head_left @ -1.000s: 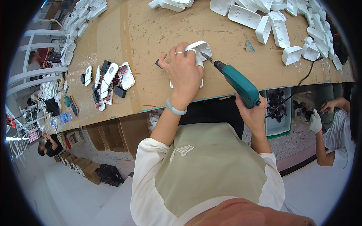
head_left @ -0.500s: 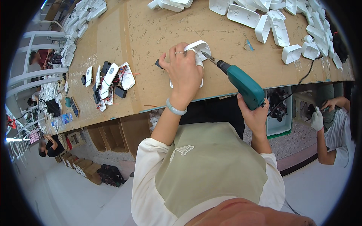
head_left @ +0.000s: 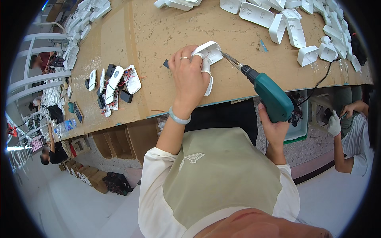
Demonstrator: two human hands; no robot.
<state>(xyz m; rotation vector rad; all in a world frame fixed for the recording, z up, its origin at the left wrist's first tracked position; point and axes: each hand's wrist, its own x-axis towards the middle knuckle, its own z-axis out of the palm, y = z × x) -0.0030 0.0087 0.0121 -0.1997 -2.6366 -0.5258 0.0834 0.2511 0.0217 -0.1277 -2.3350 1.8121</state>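
Note:
My left hand (head_left: 188,75) is closed over a white plastic housing (head_left: 214,50) on the cardboard-covered table. White wraps cover some of its fingers, and a ring and pale bangle show. The housing's open, hollow side is partly in sight; the hand hides the rest. A white rounded edge of a piece shows below the fingers. My right hand (head_left: 274,127) grips a green electric screwdriver (head_left: 274,97) with a black collar and a metal shaft. The shaft's tip is at the housing's right rim; whether they touch I cannot tell. A small black block (head_left: 166,64) lies beside my left hand.
White housings (head_left: 293,29) are heaped at the far right, others (head_left: 85,20) at the far left. White covers, black blocks and red wires (head_left: 115,89) form a cluster at left. A cable (head_left: 322,87) crosses the right edge. A co-worker's gloved hand (head_left: 333,125) is at right.
The screwdriver has drawn back toward the right, its tip leaving the housing's inside for its rim. My right hand moved right and down with it. My left hand shifted slightly left.

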